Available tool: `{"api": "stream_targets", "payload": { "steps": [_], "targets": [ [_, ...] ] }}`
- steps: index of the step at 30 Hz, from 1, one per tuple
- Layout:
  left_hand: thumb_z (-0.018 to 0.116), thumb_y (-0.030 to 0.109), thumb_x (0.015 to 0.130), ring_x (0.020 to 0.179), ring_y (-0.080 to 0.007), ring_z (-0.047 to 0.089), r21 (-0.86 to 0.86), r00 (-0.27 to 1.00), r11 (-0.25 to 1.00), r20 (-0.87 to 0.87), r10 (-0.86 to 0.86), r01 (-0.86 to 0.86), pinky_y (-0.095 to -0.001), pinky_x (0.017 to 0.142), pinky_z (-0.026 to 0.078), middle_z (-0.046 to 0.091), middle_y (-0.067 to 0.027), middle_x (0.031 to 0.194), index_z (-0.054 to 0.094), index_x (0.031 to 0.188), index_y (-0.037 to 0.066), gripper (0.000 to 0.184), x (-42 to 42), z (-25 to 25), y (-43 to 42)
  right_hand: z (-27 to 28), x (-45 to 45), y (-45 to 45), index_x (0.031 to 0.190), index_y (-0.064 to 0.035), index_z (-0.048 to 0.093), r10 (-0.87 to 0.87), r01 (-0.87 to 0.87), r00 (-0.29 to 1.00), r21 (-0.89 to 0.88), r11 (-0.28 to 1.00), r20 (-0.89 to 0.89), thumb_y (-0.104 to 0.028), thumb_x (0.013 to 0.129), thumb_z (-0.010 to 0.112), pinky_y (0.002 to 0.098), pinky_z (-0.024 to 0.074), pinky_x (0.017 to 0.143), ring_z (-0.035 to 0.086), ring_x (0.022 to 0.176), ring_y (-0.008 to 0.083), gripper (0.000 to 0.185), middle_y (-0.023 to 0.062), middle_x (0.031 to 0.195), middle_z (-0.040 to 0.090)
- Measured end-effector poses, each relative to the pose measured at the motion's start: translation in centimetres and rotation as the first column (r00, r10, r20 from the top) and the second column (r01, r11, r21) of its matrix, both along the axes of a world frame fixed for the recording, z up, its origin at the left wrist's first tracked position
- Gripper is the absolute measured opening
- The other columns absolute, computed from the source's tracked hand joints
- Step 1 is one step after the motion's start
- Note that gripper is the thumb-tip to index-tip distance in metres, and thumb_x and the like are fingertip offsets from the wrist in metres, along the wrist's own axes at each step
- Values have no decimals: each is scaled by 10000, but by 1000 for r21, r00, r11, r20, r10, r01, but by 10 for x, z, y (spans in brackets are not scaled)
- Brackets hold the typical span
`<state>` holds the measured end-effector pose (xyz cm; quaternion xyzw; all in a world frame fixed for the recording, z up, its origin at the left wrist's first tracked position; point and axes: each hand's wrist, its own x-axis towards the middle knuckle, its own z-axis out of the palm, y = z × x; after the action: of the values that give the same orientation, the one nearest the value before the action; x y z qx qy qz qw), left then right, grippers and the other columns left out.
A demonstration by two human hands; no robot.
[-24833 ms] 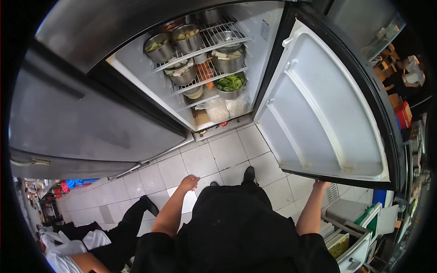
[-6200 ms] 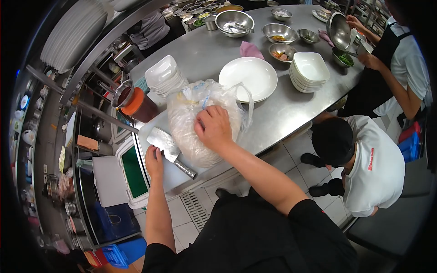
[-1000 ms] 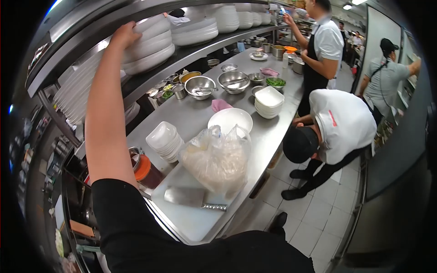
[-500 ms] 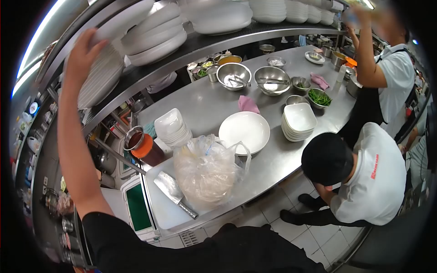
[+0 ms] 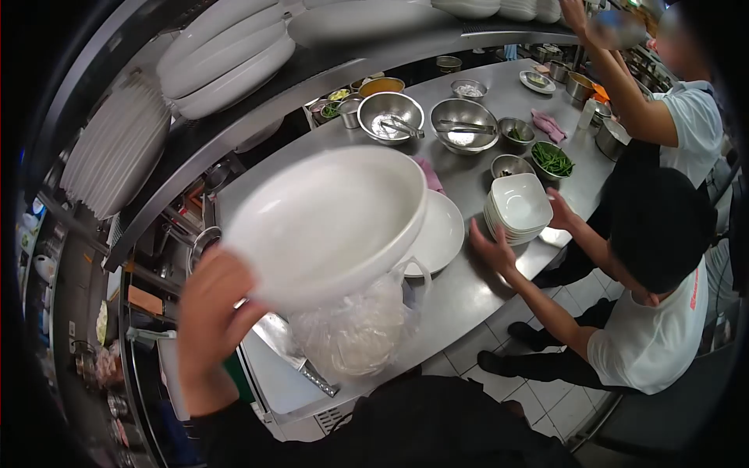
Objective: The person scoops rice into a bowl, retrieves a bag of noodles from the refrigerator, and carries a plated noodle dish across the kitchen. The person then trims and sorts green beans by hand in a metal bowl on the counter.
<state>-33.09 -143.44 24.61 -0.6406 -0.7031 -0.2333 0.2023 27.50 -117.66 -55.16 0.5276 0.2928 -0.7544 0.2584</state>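
My left hand (image 5: 214,312) grips the near-left rim of a large white bowl (image 5: 328,218), holding it tilted in the air over the counter. The bowl's inside faces me and holds nothing; both hand and bowl are slightly blurred. Below it, a tied clear plastic bag (image 5: 355,339) sits partly covered beside a cleaver (image 5: 285,339) on a white cutting board (image 5: 273,382). Behind the bowl's right side, a large white dish (image 5: 445,234) lies on the counter, partly hidden. My right hand is out of view.
Stacked white plates (image 5: 117,148) and bowls (image 5: 230,54) fill the overhead shelf. A co-worker in a black cap (image 5: 659,234) has both hands around stacked square bowls (image 5: 521,203). Steel mixing bowls (image 5: 464,129) and green beans (image 5: 552,158) stand farther back. Another person (image 5: 686,125) stands at right.
My left hand has come down from the shelf with the large white bowl in it. The capped co-worker, bent down before, now reaches both hands to the square bowls.
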Motion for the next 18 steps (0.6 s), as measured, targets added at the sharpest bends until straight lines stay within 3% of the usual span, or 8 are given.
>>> {"api": "stream_targets", "payload": {
  "steps": [2,3,6,9,11,12,14,18],
  "targets": [
    [757,213,743,825,-339,543,-179,982,984,186,21,13,-400,735,448,570,-154,880,585,928,-3,332,-48,-31,47,137,-43,-16,1115,-96,525,192,-206,977,613,762,89,-233,952,528,453,530,605,658,686,277,212,137,889,653],
    [747,225,767,892,-342,552,-253,973,967,216,81,-25,-406,766,453,587,-148,939,596,973,2,339,-71,-50,72,147,-42,-20,1115,-96,525,190,-206,977,616,761,92,-233,952,528,453,530,605,658,686,277,212,137,889,653],
    [710,242,819,953,-353,581,-313,978,948,174,117,-58,-439,801,463,612,-144,986,594,1006,26,308,-167,-129,153,157,-32,-40,1057,-70,576,513,-160,853,886,435,-98,-260,898,575,420,538,677,679,779,242,249,130,856,667],
    [706,256,820,1029,-345,592,-443,953,860,37,299,-253,-438,851,478,630,-154,1066,609,1095,40,362,-256,-195,216,75,2,-71,907,-45,631,688,-558,495,801,-217,531,-231,827,595,426,527,689,675,779,292,206,166,783,657],
    [702,267,818,1070,-319,593,-410,898,806,-86,432,-427,-429,887,486,638,-128,1088,617,1093,76,345,-317,-242,243,93,-5,-86,899,-45,632,466,-539,810,765,352,356,-232,822,596,429,525,690,672,779,298,205,169,779,654],
    [710,257,811,1066,-310,605,-401,870,778,-125,476,-483,-431,871,507,645,-119,1097,625,1081,94,327,-345,-263,253,106,-11,-92,895,-45,633,297,-436,899,723,536,322,-232,819,596,431,524,690,671,779,301,205,170,776,653],
    [708,233,814,1044,-301,626,-376,800,713,-168,576,-592,-429,847,533,657,-111,1085,636,1068,112,291,-374,-281,263,122,-22,-105,886,-45,634,84,-284,945,669,686,315,-232,814,597,435,523,690,669,779,306,204,172,772,650],
    [660,188,852,991,-311,650,-323,705,643,-126,698,-695,-428,827,544,668,-114,1042,637,1061,101,227,-408,-301,273,143,-31,-127,870,-45,636,-101,-140,939,635,760,329,-233,804,599,443,520,691,664,779,318,203,176,762,645]
  ]
}}
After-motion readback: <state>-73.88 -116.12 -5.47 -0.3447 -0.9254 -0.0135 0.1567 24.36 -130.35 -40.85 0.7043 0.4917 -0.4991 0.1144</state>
